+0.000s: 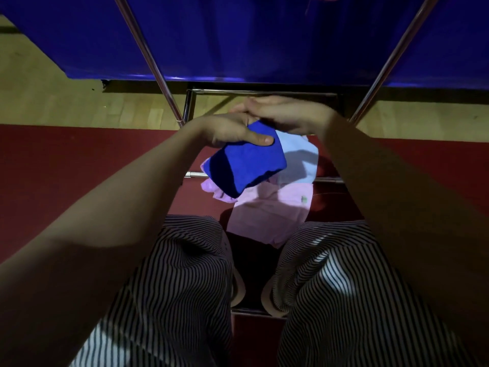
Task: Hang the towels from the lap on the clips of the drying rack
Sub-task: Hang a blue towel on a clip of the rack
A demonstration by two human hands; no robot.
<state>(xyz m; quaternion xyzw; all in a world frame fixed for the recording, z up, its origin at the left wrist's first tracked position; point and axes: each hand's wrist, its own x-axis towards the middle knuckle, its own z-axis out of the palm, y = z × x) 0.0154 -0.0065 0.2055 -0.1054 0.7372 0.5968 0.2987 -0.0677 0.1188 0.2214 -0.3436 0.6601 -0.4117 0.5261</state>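
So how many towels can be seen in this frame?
3: a blue towel held by the left hand, a pale blue towel just beneath it, and a pink towel lowest, between the knees. More may be hidden under these.

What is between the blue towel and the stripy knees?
The pink towel lies there, with a pale towel beside it; the head view shows it.

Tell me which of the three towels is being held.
The dark blue towel: the left hand pinches it, the right hand at its upper edge. The pink towel and pale blue towel lie below it, unheld.
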